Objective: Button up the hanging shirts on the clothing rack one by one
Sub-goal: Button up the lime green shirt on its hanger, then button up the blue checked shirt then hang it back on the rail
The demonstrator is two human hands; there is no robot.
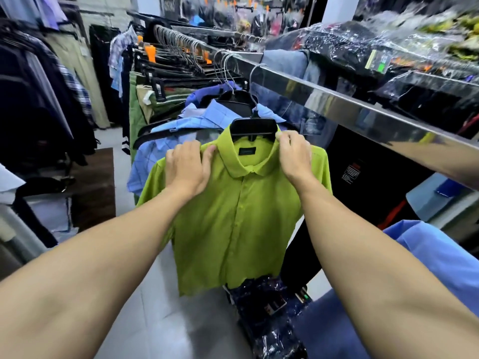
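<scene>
Here, in the head view, a lime-green short-sleeved fabric shirt [233,216] hangs on a black plastic hanger [253,128] from the shiny flat metal rail of the clothing rack [337,99], at the near end of the row of garments. Its front placket looks closed from the collar down as far as the hem, so this shirt appears buttoned, though the buttons themselves are too small to make out. The left hand [188,167] rests on the shirt's shoulder with its fingers curled together over the fabric beside the collar, the thumb pressed against the collar edge. The right hand [294,154] pinches the other side of the collar near the hanger, fingertips bunched on the cloth. By my judgement, this looks like straightening the collar on a finished shirt. Behind it along the rail hang pale blue checked shirts [168,141] whose fronts are hidden, so whether they remain unbuttoned cannot be told.
</scene>
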